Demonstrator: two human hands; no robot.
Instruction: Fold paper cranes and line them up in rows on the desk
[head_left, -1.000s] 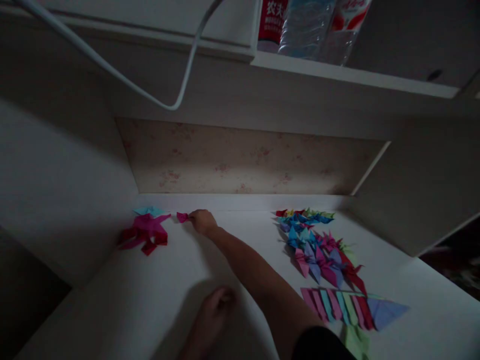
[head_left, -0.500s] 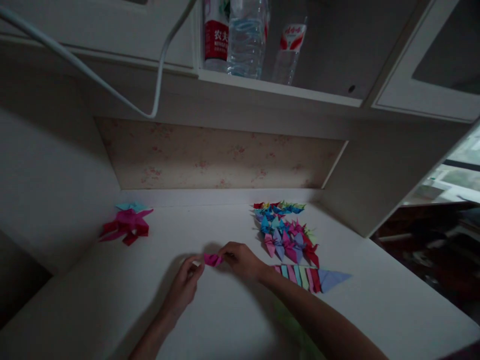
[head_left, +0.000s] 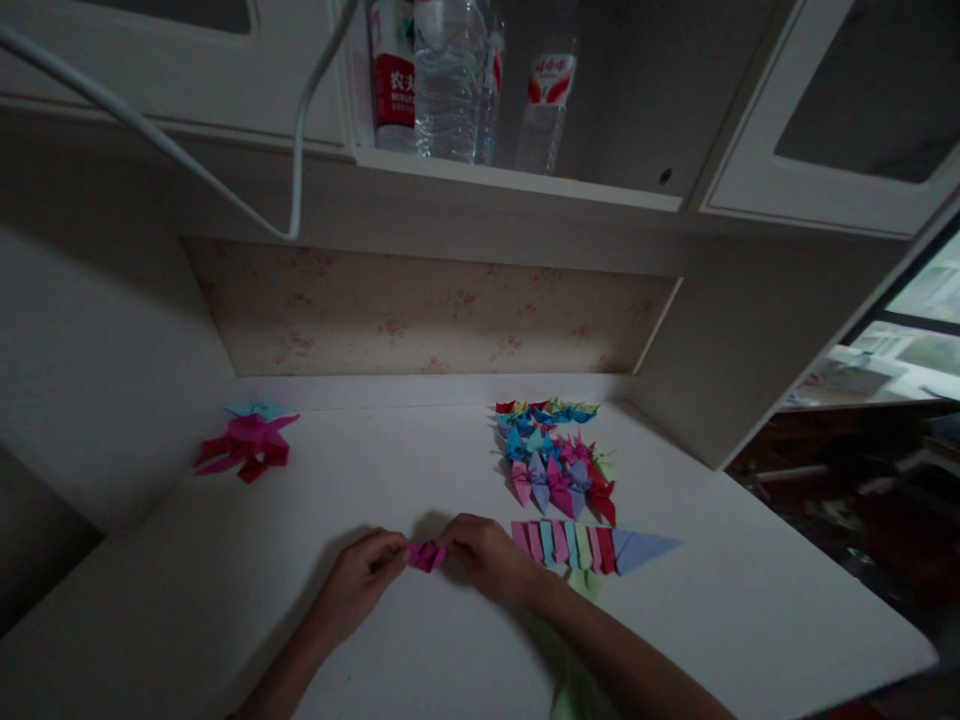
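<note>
- The cranes, a tight cluster of folded paper in blue, pink, lilac, red and green, sit on the white table and serve as the landmark here.
- The magenta paper is to the left of the cranes and nearer the person, between the two hands; it is small and creased, and its exact folded form is too dim to tell.
- The left hand pinches the paper's left end between thumb and fingers, farther left of the cranes than the other hand.
- The right hand pinches the paper's right end, near the cranes on their near left side; its curled fingers hide part of that end.
- The strips, a row of pink, blue, green and red pieces, lie just on the near side of the cranes, with a lilac triangle at the row's right end.
- A green paper lies nearer than the cranes, past the strips, beside the right forearm.
- The loose papers, magenta, red and light blue, overlap well to the left of the cranes.
- The floral panel stands behind the cranes.
- The shelf is above the cranes and bears clear bottles.
- The cable hangs above and left of the cranes.
</note>
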